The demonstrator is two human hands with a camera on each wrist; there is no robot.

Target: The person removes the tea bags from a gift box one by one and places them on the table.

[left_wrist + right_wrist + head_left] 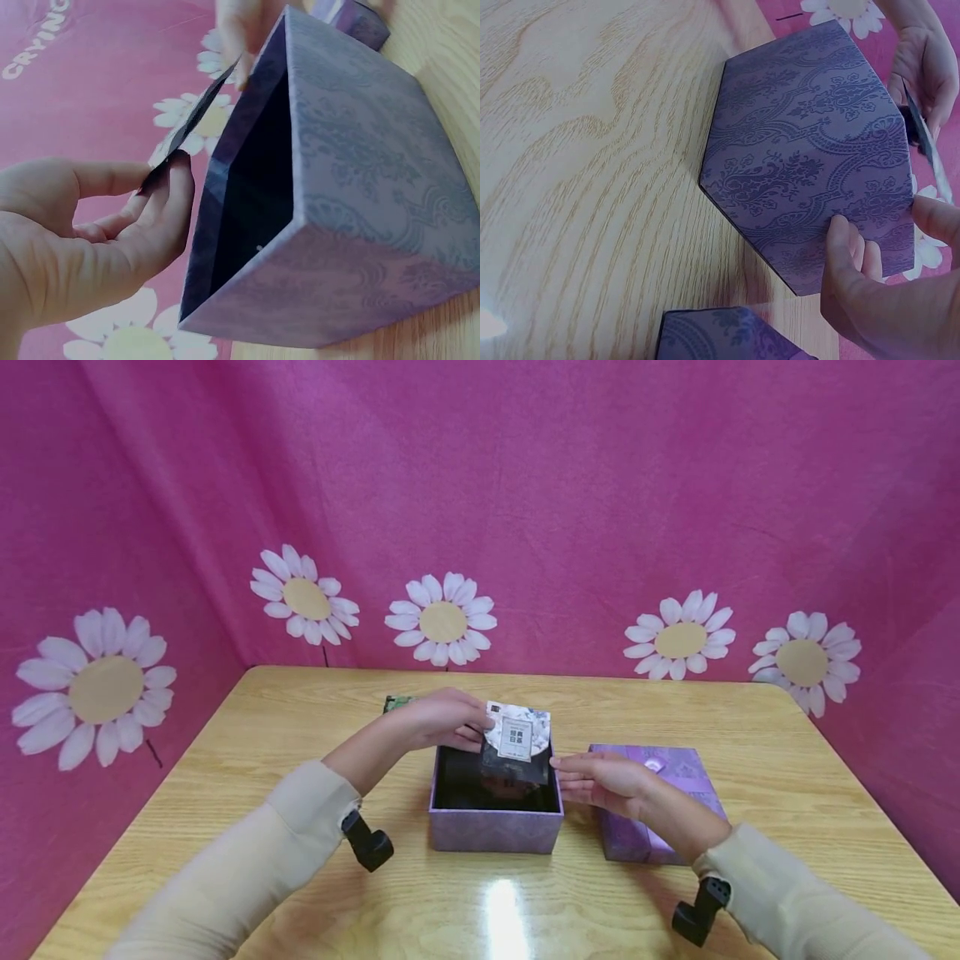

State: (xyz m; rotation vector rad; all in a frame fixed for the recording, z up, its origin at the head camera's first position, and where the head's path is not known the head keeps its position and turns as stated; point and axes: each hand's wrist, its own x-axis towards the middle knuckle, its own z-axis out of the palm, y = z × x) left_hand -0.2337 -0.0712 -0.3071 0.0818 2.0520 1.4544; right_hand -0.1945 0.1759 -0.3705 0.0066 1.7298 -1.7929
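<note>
A flat packet [517,743], pale with a printed label above and black below, tilts over an open purple patterned box [495,832]. My left hand [450,718] pinches its left edge between thumb and fingers; in the left wrist view the packet [187,127] appears nearly edge-on beside the box mouth. The box [375,150] has a dark inside, and its contents are hard to make out. At the box's right side, my right hand [603,783] holds the wall, thumb at the rim and fingers against the outer face, as the right wrist view of the box [802,150] shows.
A purple lid [697,777] with a ribbon and bow lies right of the box, partly under my right forearm. Behind my left hand, a green patterned item [396,702] shows only a corner. The wooden table [300,860] meets a pink flowered curtain [525,527] behind.
</note>
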